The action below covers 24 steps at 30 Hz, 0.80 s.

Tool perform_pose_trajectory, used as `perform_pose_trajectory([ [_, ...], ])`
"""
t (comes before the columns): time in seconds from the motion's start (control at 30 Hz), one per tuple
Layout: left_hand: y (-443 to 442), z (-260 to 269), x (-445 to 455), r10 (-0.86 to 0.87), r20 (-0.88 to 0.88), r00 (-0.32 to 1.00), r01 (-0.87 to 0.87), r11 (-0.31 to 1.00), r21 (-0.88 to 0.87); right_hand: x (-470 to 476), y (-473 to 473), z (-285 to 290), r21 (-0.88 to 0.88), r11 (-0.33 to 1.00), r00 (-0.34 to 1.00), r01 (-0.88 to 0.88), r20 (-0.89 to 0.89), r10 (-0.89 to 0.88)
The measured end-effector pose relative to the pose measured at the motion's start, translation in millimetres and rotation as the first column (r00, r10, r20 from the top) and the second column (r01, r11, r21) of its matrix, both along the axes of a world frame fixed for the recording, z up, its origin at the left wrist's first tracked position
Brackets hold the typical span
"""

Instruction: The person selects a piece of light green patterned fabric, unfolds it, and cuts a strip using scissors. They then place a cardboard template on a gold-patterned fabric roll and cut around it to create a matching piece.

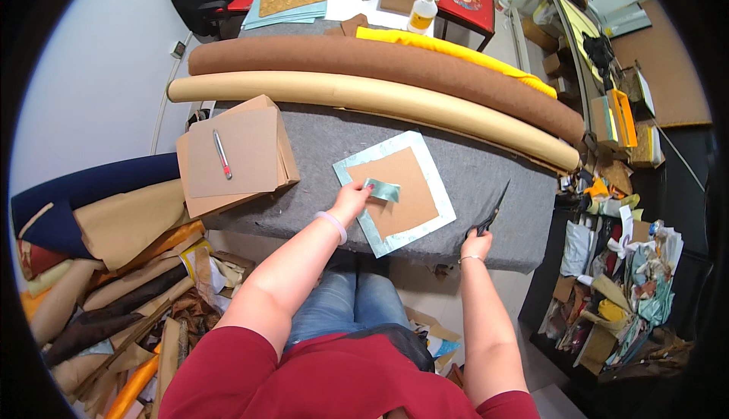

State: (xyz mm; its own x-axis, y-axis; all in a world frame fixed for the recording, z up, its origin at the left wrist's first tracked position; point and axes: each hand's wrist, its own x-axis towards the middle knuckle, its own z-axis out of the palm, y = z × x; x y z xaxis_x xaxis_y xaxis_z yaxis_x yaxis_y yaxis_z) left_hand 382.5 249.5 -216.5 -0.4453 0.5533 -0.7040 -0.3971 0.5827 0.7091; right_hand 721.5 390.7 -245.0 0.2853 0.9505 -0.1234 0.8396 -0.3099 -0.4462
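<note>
Between the finger and thumb of my left hand (pixel 353 199) is a small strip of shiny teal material (pixel 384 190). The strip hangs over a square cardboard panel (pixel 407 202), whose edges are wrapped by a pale blue patterned border (pixel 435 220). The brown middle of the panel shows bare. To the right, my right hand (pixel 477 243) grips the handles of black scissors (pixel 494 213) at the table's front edge. Their blades point away from me and look closed. The panel lies tilted on the grey felt-covered table (pixel 313 134).
At left, a silver-and-red pen (pixel 222 154) lies on stacked cardboard sheets (pixel 250 134). Across the table run a cream roll (pixel 342 91) and a brown roll (pixel 342 57). Behind them stands a glue bottle (pixel 422 13). Fabric rolls (pixel 131 214) and a scrap pile (pixel 626 288) flank the table.
</note>
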Motion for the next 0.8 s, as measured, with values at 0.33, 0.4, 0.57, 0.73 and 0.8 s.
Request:
perform_pose_trajectory([
  [0.33,-36.8,-38.6,26.6,0.489,-0.253,0.835,-0.527,0.843,-0.109,-10.2,15.3,4.0,-0.002,0.96,0.944,-0.281,0.178,0.277],
  [0.4,-31.0,-27.5,20.9,0.446,-0.285,0.849,-0.487,0.869,-0.091,-28.5,11.9,9.1,0.146,0.873,0.879,-0.466,0.188,0.438],
  [0.57,-14.2,-11.6,3.9,0.451,0.038,0.892,-0.442,0.886,-0.14,-71.0,22.1,-20.3,-0.099,0.745,0.75,-0.66,-0.134,0.647],
  [0.73,-10.4,0.2,19.0,0.467,0.26,0.845,-0.478,0.878,-0.024,-49.2,42.8,-62.5,-0.301,0.82,0.856,-0.486,-0.353,0.378],
  [0.8,-11.9,12.4,26.7,0.489,0.273,0.828,-0.511,0.86,0.01,-35.8,49.5,-57.9,-0.474,0.705,0.836,-0.528,-0.436,0.333],
])
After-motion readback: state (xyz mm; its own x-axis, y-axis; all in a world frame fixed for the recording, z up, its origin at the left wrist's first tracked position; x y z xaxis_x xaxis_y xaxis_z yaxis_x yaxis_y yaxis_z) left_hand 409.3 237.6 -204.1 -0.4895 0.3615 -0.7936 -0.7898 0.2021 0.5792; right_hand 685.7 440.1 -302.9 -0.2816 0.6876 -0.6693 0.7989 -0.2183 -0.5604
